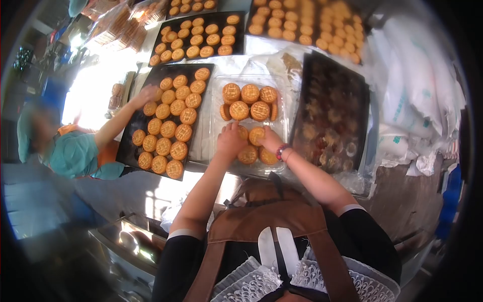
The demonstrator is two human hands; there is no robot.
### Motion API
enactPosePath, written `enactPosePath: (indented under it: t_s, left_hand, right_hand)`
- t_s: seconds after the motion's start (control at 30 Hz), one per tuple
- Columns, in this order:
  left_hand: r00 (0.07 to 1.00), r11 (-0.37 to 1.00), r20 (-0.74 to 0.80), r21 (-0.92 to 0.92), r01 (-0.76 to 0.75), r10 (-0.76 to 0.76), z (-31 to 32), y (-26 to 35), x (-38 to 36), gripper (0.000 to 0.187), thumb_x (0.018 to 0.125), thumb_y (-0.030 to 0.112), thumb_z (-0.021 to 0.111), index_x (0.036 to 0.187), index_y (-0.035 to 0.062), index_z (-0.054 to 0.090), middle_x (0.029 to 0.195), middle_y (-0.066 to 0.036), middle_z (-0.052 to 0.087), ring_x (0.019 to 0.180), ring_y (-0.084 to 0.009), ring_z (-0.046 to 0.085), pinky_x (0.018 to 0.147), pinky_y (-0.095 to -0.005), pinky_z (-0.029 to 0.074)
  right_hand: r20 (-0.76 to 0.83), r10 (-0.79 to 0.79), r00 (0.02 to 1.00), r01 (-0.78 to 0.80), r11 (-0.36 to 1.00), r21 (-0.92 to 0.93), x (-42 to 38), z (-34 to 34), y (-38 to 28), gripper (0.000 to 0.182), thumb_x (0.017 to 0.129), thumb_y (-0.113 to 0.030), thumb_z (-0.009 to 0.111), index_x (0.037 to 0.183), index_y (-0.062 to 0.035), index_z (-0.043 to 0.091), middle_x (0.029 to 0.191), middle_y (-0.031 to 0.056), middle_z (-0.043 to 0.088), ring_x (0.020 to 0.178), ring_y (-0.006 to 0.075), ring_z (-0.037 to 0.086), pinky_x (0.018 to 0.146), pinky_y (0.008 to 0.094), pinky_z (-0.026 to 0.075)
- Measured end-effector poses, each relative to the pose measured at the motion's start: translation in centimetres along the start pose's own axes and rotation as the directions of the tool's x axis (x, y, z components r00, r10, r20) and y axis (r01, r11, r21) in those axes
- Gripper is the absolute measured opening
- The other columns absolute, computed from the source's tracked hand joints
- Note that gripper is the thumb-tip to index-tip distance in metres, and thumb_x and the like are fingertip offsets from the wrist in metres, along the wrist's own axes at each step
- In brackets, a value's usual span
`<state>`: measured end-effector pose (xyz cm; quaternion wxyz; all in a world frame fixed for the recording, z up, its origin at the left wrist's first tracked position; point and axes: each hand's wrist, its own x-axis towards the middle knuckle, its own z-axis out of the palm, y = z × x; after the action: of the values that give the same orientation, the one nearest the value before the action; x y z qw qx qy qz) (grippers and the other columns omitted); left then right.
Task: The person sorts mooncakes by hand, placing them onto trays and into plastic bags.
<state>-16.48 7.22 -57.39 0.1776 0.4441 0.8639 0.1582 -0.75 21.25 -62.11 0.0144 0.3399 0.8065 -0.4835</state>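
We note strong fisheye bending with a black vignette at the edges. Hard light floods from upper left, blowing out the surface (95, 95) there. The centre is evenly lit; the person at left is blurred.

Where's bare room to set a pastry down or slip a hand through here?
Inside the clear plastic tray, a small bare strip between the upper pastry cluster and the left hand and right hand. A narrow white gap runs between that tray and the black baking tray. The dark tray on the right is packed.
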Motion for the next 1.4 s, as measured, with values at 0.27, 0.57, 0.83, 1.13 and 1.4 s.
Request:
enactPosePath:
  t_s: [0.27, 0.57, 0.83, 1.13, 1.4]
  left_hand:
    - [0.936, 0.967, -0.352, -0.235, -0.101, 0.012, -4.6, -1.3, -4.4, 0.061, 0.083, 0.014, 0.075, 0.14, 0.0047, 0.053, 0.138, -0.017, 0.058, 0.126, -0.0394, 0.055, 0.105, -0.0486, 0.046]
    - [0.883, 0.984, -0.452, -0.171, 0.051, -0.124, -4.1, -4.7, -8.6, 0.056, 0.084, 0.005, 0.072, 0.137, 0.0043, 0.054, 0.134, -0.017, 0.057, 0.125, -0.039, 0.053, 0.107, -0.0479, 0.044]
    - [0.877, 0.943, -0.452, -0.191, -0.273, 0.162, -5.4, 0.1, -8.1, 0.049, 0.082, -0.001, 0.07, 0.131, 0.0059, 0.062, 0.133, -0.016, 0.06, 0.125, -0.0375, 0.056, 0.108, -0.0465, 0.045]
    - [0.883, 0.847, -0.415, -0.369, -0.383, 0.219, -4.4, 2.7, -8.6, 0.035, 0.085, -0.008, 0.065, 0.118, 0.0022, 0.067, 0.123, -0.016, 0.065, 0.115, -0.0362, 0.062, 0.101, -0.0438, 0.05]
    - [0.917, 0.773, -0.273, -0.498, -0.394, 0.291, -5.3, 8.6, -8.5, 0.027, 0.088, -0.008, 0.064, 0.113, 0.0012, 0.069, 0.113, -0.017, 0.068, 0.101, -0.0321, 0.069, 0.084, -0.0385, 0.056]
  right_hand:
    - [-0.082, -0.064, 0.995, 0.06, 0.997, -0.047, -3.0, -1.7, -2.7, 0.055, 0.089, -0.023, 0.071, 0.127, 0.0088, 0.048, 0.128, 0.0346, 0.061, 0.119, 0.0466, 0.06, 0.101, 0.0481, 0.05]
    - [-0.481, -0.024, 0.876, 0.008, 0.999, -0.034, -9.0, -6.5, 0.5, 0.028, 0.084, -0.009, 0.074, 0.108, -0.002, 0.06, 0.108, 0.0154, 0.062, 0.097, 0.0324, 0.064, 0.087, 0.0417, 0.054]
    - [-0.573, 0.09, 0.815, -0.017, 0.991, 0.131, -12.1, -6.9, 3.3, 0.02, 0.084, -0.008, 0.076, 0.098, -0.0016, 0.063, 0.093, 0.0124, 0.066, 0.08, 0.0254, 0.067, 0.076, 0.0377, 0.056]
    - [-0.431, 0.193, 0.881, -0.354, 0.875, -0.331, -20.5, -10.2, 9.8, 0.006, 0.08, -0.011, 0.07, 0.084, -0.0081, 0.066, 0.092, 0.0154, 0.069, 0.088, 0.0354, 0.07, 0.078, 0.0478, 0.056]
    - [-0.32, 0.03, 0.947, -0.203, 0.827, -0.524, -19.6, -9.1, 12.7, 0.008, 0.082, -0.014, 0.067, 0.087, -0.0092, 0.071, 0.091, 0.0149, 0.072, 0.091, 0.0365, 0.071, 0.08, 0.0487, 0.057]
